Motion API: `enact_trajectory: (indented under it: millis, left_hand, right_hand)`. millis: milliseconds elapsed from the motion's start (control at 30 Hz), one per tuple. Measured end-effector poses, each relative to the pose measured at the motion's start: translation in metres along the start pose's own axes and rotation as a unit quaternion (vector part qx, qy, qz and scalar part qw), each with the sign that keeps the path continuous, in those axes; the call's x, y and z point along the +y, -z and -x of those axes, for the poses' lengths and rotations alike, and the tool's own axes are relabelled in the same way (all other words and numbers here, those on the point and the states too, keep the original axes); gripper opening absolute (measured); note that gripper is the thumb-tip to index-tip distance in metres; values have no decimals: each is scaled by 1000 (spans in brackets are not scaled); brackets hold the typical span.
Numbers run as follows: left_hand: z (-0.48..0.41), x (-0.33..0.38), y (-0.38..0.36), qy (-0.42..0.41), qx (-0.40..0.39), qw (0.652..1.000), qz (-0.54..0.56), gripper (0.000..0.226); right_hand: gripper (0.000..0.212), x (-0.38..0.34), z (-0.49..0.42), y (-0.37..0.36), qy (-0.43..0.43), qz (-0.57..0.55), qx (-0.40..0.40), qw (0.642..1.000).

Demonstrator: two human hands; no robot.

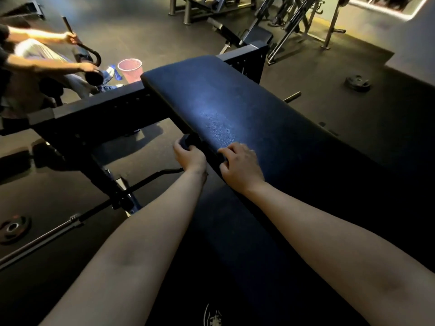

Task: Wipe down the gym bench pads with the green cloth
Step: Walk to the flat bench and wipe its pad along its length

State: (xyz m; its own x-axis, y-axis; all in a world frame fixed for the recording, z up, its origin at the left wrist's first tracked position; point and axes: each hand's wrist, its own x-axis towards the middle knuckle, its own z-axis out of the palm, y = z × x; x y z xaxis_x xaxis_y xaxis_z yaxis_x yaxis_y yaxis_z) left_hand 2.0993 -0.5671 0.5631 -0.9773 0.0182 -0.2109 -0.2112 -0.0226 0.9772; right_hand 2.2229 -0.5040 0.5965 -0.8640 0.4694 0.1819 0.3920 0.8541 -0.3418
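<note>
The long dark blue bench pad point(235, 102) runs away from the viewer, and a pale patch of light lies on its middle. The left hand point(190, 156) grips a small dark object point(187, 140) just beside the pad's left edge; it is too dark to tell whether this is the cloth. The right hand point(242, 163) lies on the same edge with its fingers curled over it. A pink mesh basket point(130, 69) stands on the floor beyond.

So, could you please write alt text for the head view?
Two bare hands work at the left edge of a blue pad: the left hand grips a dark object beside it, the right hand curls on the edge. A person exercises nearby.
</note>
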Motion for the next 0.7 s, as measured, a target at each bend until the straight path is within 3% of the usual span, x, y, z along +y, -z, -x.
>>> enact_trajectory:
  millis: [167, 367, 700]
  left_hand:
    - [-29, -4, -11, 56, -101, 993, 19, 34]
    - [13, -5, 11, -43, -89, 992, -74, 13]
    - [92, -38, 49, -44, -203, 969, -134, 30]
  right_hand:
    - [36, -1, 0, -9, -3, 45, 36, 998]
    - [37, -6, 4, -6, -11, 44, 49, 998]
    - [34, -6, 11, 0, -6, 39, 53, 998]
